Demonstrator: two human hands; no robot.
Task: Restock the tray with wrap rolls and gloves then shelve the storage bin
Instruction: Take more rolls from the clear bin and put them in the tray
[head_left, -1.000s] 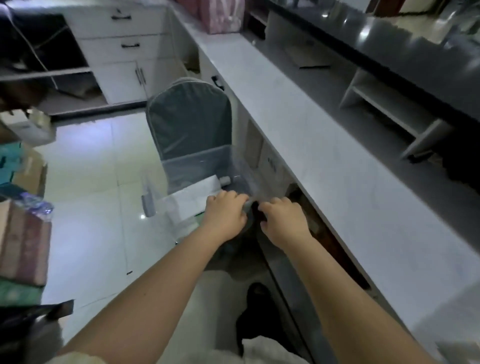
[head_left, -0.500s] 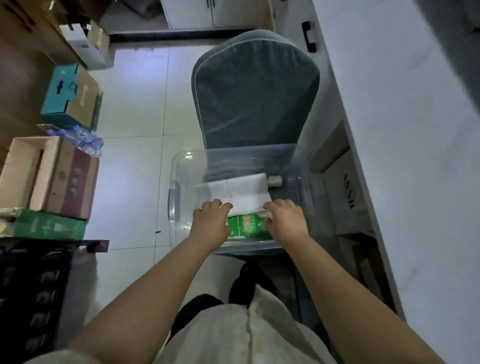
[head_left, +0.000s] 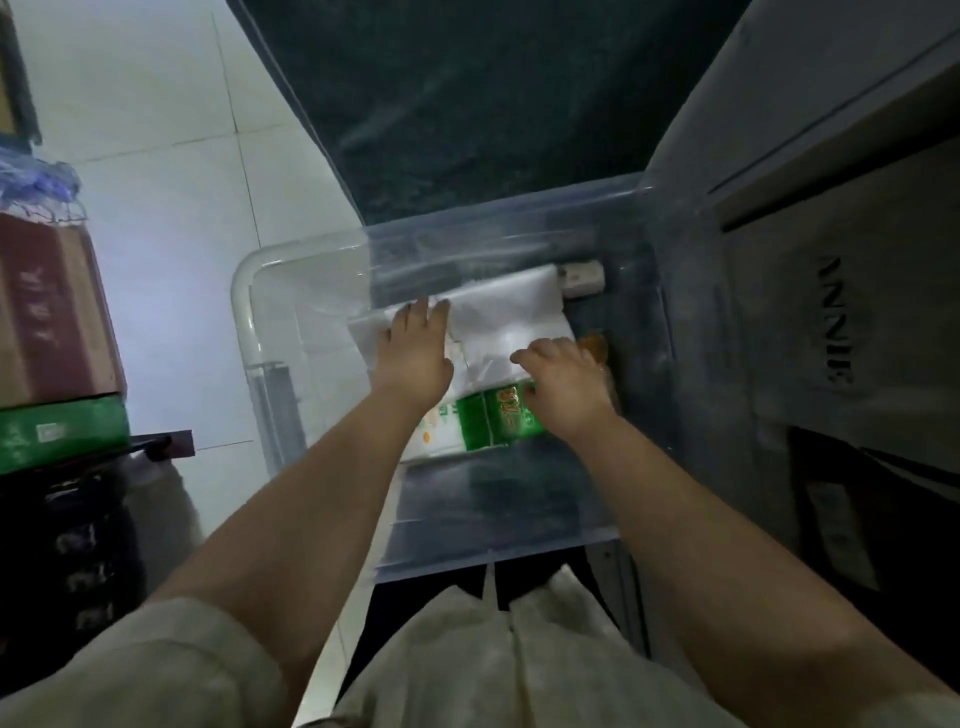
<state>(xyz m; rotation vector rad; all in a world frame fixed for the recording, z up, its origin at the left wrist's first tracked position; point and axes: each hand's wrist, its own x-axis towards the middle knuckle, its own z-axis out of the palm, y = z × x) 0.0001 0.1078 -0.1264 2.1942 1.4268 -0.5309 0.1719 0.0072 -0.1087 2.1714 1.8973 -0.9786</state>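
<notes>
A clear plastic storage bin (head_left: 244, 312) sits on the seat of a dark chair (head_left: 467, 104) below me. Inside lies a white wrap roll (head_left: 509, 306) with a cardboard core end (head_left: 582, 278) at its right. Under it is a green and white packet (head_left: 493, 415). My left hand (head_left: 415, 353) reaches into the bin with fingers spread flat on the white roll. My right hand (head_left: 563, 382) is also inside, fingers bent over the roll's near edge and the green packet; its grip is hidden.
Stacked cardboard boxes (head_left: 47, 312) and a green box (head_left: 62, 431) stand at the left over a dark crate (head_left: 67, 561). A grey counter (head_left: 831, 104) and a box with dark lettering (head_left: 836, 322) close in on the right. White tiled floor (head_left: 171, 171) lies left of the chair.
My view has dropped closer over the bin. Both hands have left the bin's near rim and gone inside, onto the white roll and the green packet.
</notes>
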